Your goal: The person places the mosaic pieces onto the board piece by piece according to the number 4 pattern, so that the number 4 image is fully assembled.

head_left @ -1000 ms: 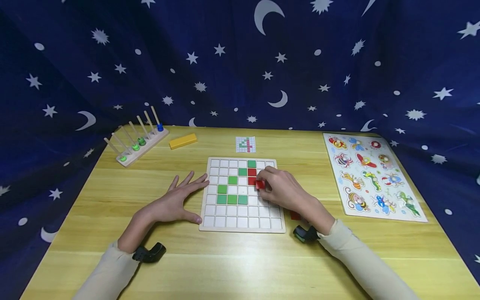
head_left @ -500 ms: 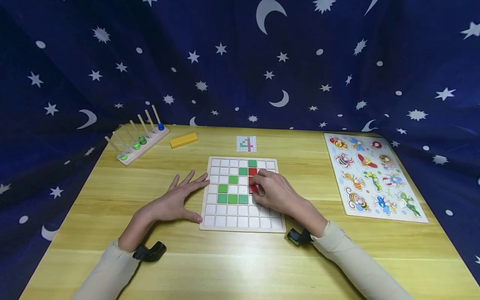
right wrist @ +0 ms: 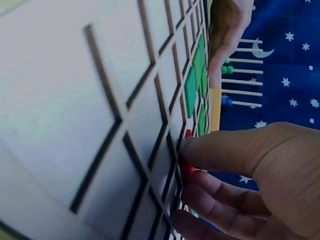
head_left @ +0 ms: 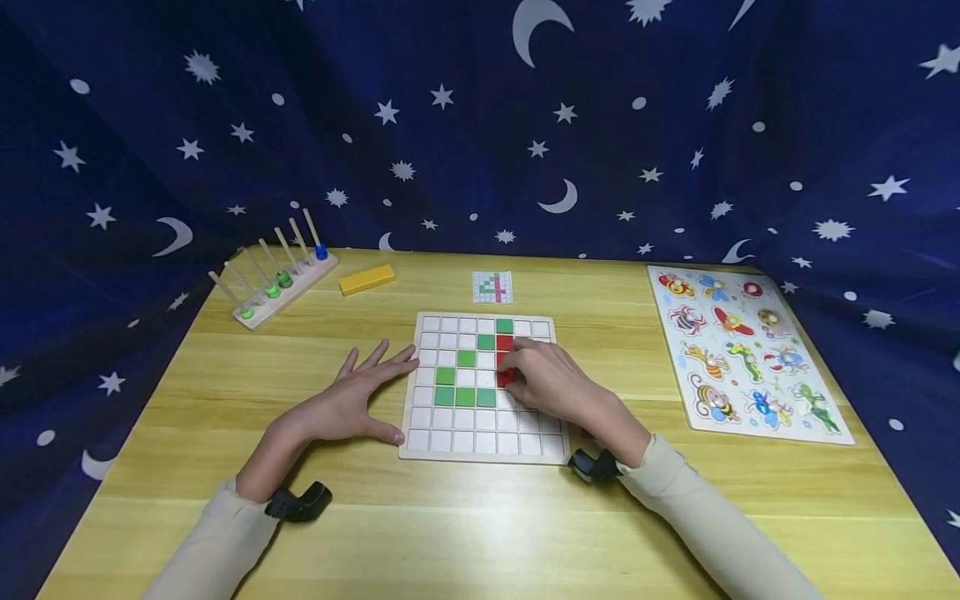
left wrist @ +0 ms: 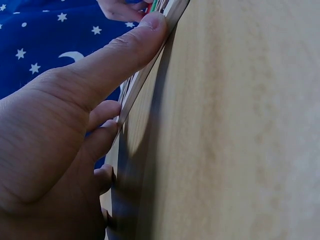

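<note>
A white square grid board in a wooden frame lies mid-table, with green tiles making a slanting line and a row in its squares. My left hand has its fingers spread, the fingertips and thumb touching the board's left edge. Thumb and fingers of my right hand pinch a red tile at a square below two other red tiles. Those fingers partly cover the pinched tile and the red one above it. In the left wrist view the thumb presses on the frame.
Beyond the board lies a small pattern card. A peg rack with beads and a yellow block are at the back left. An insect puzzle board takes up the right side. A dark blue starry cloth hangs behind.
My right hand has moved left and slightly toward me with the red tile, from beside the red column to the square below it. The left hand stays at the board's edge.
</note>
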Available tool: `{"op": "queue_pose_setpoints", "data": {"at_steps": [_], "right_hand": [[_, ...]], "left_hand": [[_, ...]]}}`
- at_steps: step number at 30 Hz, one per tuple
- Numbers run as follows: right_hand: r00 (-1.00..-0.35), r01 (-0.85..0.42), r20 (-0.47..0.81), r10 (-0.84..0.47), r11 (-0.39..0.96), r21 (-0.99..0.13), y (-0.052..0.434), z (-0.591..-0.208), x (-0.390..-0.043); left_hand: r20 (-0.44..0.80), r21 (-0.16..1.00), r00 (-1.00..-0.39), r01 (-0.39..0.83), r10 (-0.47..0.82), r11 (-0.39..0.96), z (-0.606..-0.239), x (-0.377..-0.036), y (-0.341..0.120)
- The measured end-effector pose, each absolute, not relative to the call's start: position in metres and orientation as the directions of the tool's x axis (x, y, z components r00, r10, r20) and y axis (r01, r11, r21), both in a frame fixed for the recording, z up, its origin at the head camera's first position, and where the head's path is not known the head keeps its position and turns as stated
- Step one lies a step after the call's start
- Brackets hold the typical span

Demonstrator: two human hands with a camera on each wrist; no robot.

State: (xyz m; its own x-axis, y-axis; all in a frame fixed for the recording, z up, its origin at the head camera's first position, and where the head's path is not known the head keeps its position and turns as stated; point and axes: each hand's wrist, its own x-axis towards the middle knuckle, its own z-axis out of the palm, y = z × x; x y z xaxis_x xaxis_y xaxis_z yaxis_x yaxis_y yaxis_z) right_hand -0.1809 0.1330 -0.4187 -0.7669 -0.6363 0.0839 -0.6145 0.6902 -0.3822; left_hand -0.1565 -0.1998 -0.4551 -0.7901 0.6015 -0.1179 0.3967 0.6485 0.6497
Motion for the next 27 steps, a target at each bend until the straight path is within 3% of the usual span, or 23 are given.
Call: {"op": "queue_pose_setpoints", "data": {"at_steps": [8,27], "right_hand": [[-0.758,-0.610,0.057,-0.650,0.674,-0.417,0.133,-0.418,-0.183],[-0.848,-0.511,0.064,-0.526,0.779,-0.363,0.193,-0.404,-0.184]], "left_hand": [[-0.114,0.657,-0.790,0.395,0.602,0.643,-0.454,-0.154,-0.200],[-0.110,0.648,-0.784,0.409,0.610,0.642,-0.456,-0.157,-0.200]]}}
